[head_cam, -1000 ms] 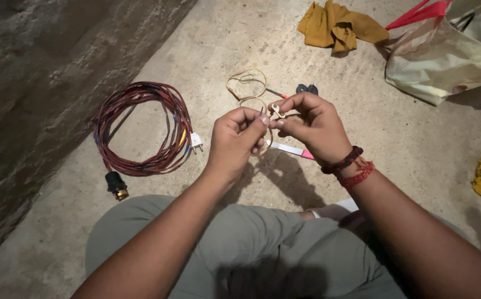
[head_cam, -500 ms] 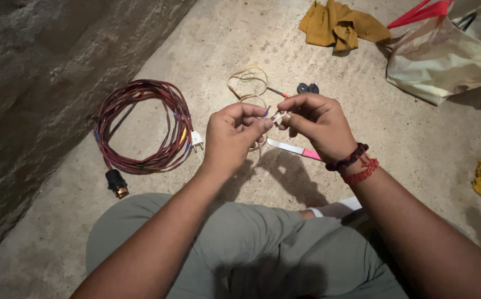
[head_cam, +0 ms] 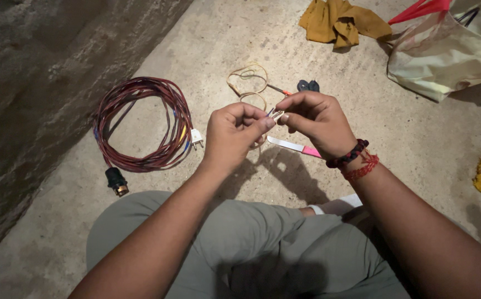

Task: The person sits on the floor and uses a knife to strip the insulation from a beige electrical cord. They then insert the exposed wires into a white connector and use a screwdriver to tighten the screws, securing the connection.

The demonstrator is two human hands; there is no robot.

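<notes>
Okay, starting closest to you: you're sitting on the concrete floor (head_cam: 417,144) with your knees up, and both hands are pinched together just above the pink-and-white tool (head_cam: 294,146) lying flat on the ground. Your left hand (head_cam: 233,133) is curled into a closed fist-like grip with thumb and forefinger nipping the thin tan wire (head_cam: 276,114) right at its end. Your right hand (head_cam: 317,120) is closed on the same wire tip from the other side, fingertips almost touching the left ones. It looks like you're working the bare end, twisting or stripping strands, though it's too small to say which.

My two cents on doing it well: keep the pinch right at the tip like you have it, so the strands don't splay. Roll with one hand only and let the other just anchor. Don't yank, since the rest of the tan wire trails down into loops (head_cam: 248,83) on the floor just beyond the pink-and-white tool, and a tug could snag them.

Farther out from that tool: small scissors (head_cam: 307,86) sit just past the loops, and the red coiled cable (head_cam: 140,124) with a white plug (head_cam: 196,138) and black lamp holder (head_cam: 116,181) lies well off to the left. Farthest away there's a yellow cloth (head_cam: 340,21) and a pale bag (head_cam: 445,58).
</notes>
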